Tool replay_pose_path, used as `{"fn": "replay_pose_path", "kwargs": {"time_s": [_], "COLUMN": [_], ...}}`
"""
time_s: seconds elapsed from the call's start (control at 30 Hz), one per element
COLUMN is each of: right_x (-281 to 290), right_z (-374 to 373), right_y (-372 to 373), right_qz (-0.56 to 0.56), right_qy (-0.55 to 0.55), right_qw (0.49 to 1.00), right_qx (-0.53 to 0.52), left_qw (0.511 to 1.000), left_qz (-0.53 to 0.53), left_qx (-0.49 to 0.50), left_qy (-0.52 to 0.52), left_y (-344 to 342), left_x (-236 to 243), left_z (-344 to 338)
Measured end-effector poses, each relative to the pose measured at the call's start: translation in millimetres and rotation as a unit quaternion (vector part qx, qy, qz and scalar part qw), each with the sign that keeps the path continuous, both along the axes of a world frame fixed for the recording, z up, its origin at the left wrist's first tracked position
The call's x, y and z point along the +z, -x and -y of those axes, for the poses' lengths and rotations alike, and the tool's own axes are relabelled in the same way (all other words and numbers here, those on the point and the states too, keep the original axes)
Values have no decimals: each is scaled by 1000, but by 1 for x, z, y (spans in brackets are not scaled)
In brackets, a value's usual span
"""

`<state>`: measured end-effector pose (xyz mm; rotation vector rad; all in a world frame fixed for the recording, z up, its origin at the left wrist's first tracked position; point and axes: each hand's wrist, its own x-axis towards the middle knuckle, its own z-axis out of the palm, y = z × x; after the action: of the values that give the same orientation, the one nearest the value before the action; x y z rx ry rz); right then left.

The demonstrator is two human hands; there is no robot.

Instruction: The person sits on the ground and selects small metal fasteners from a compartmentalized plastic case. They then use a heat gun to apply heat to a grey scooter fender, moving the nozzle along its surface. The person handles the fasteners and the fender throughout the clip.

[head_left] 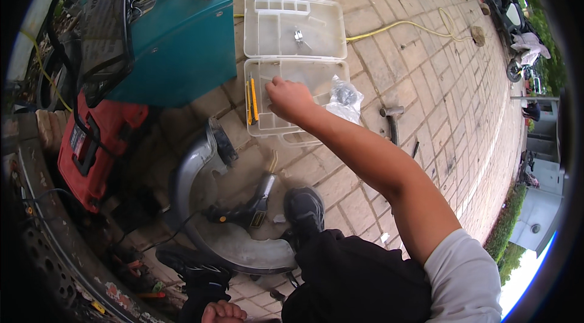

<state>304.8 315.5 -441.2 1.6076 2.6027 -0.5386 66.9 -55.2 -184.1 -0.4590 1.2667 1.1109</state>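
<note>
An open clear plastic case (296,67) lies on the paving ahead of me, its two halves spread. My right hand (291,101) reaches into the near half, fingers curled closed; whatever they pinch is hidden. Yellow utility knives (252,101) lie to its left, and a clear bag (345,99) with dark contents sits to its right. Small shiny metal pieces (298,36) rest in the far half. My left hand (224,312) is at the lower edge near my leg, fingers curled, its contents hidden. Between them lies a curved grey plastic fender (193,183) with a heat-gun-like tool (258,201) resting over it.
A teal box-shaped machine (182,43) stands at the left, above a red tool case (100,146). A hammer (393,119) lies right of the clear case. A yellow cord (389,27) runs across the bricks. My shoe (304,208) is beside the fender.
</note>
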Motion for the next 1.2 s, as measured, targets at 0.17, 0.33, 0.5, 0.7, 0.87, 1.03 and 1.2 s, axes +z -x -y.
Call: {"fn": "replay_pose_path", "kwargs": {"time_s": [0.17, 0.33, 0.5, 0.7, 0.87, 1.03, 1.2], "right_x": [-5, -9, -7, -3, -3, -3, -7], "right_z": [0, 0, 10, 30, 28, 17, 11], "right_y": [9, 0, -22, -43, -31, -14, -7], "right_qz": [40, -32, -238, -156, -104, -13, 13], "right_qy": [7, 26, -29, -13, -19, -7, 1], "right_qw": [999, 999, 968, 978, 991, 998, 997], "right_qx": [11, -16, -77, -139, -79, -65, -72], "left_qw": [1000, 1000, 1000, 1000, 1000, 1000, 1000], "left_qz": [3, 5, 4, 7, 12, 10, 11], "left_qx": [3, 4, 10, 1, -4, 1, 10], "left_qy": [14, 7, 16, 18, 16, 16, 22], "left_y": [0, 1, 1, -1, -1, -1, -2], "left_x": [0, -1, -1, -3, -4, -4, -5], "left_z": [1, 1, 0, -1, -1, -1, 0]}}
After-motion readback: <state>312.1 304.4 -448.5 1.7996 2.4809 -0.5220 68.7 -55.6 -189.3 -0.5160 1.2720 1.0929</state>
